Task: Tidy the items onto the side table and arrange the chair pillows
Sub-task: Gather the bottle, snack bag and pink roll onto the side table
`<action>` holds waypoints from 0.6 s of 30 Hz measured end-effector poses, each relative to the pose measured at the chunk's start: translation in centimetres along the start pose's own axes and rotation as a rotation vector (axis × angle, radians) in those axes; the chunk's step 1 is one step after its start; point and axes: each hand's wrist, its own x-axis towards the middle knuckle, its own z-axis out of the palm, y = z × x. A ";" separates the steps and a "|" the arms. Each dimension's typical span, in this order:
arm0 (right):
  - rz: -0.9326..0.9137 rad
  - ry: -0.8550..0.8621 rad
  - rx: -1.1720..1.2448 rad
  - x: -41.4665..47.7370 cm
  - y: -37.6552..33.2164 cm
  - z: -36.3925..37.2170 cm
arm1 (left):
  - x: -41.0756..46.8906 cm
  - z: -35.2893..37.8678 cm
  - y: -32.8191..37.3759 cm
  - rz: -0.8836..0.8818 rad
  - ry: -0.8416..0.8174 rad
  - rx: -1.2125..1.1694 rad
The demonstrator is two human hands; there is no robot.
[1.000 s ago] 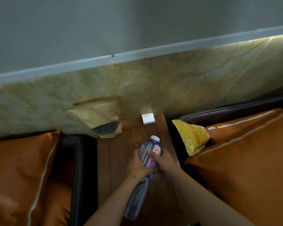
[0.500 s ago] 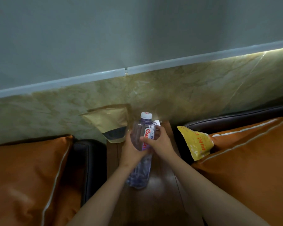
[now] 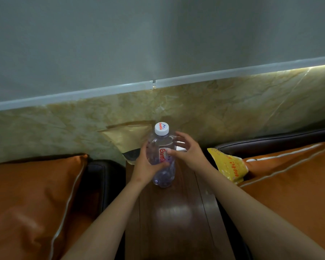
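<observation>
Water bottle (image 3: 162, 162) stands up straight on the brown wooden worktop (image 3: 176, 222), near the back end by the wall. Its white cap (image 3: 161, 128) is on top.

From the head camera I look down on it, and it is between my two hands. My left hand (image 3: 145, 166) is on the bottle's left side. Its fingers curl round that side and its thumb lies across the front, low on the red label, so this hand holds the bottle. My right hand (image 3: 189, 152) is just beside the bottle on the right. Its fingers are spread wide and only a little bent, and it has hold of nothing. Its thumb tip is right at the label, but I cannot tell if it touches.

Behind the bottle, to the left, a tan pouch (image 3: 127, 137) leans on the marble wall (image 3: 233, 109). A yellow packet (image 3: 229, 166) sits to the right of the worktop, against the right orange pillow (image 3: 289, 194). The left orange pillow (image 3: 32, 199) lies on the other side, past a dark chair arm (image 3: 103, 177).
</observation>
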 end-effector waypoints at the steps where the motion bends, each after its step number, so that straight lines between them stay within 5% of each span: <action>1: 0.016 -0.026 0.035 -0.1 0.3 -0.2 | -0.2 -0.2 -0.2 -0.009 -0.004 0.001; 7: 0.083 -0.188 0.046 -2.4 4.4 -0.4 | -1.1 -0.7 -1.0 0.009 -0.036 0.057; 18: 0.033 0.042 0.096 -0.5 6.0 0.9 | 2.5 1.4 -0.4 -0.017 -0.067 0.101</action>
